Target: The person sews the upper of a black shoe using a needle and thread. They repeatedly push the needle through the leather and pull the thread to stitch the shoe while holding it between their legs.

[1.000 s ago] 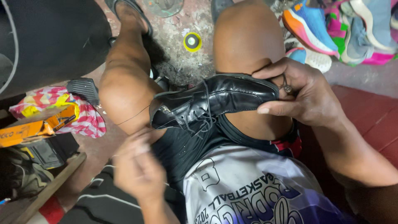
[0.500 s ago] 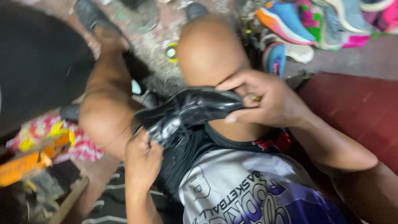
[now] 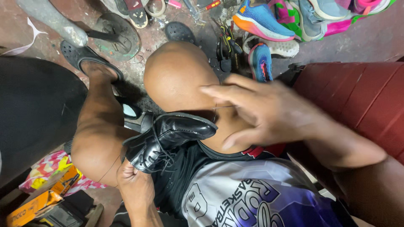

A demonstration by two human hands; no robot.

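Black leather shoe (image 3: 168,141) lies across lap between knees. Left hand (image 3: 134,187) grips its heel end; right hand (image 3: 269,113) spread open, blurred, off the shoe. Probably stiff-soled, glossy, slippery; heel hold best.

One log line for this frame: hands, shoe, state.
left hand: grips heel of black leather lace-up shoe | right hand: off shoe, open, raised over knee, thread taut | shoe: across lap
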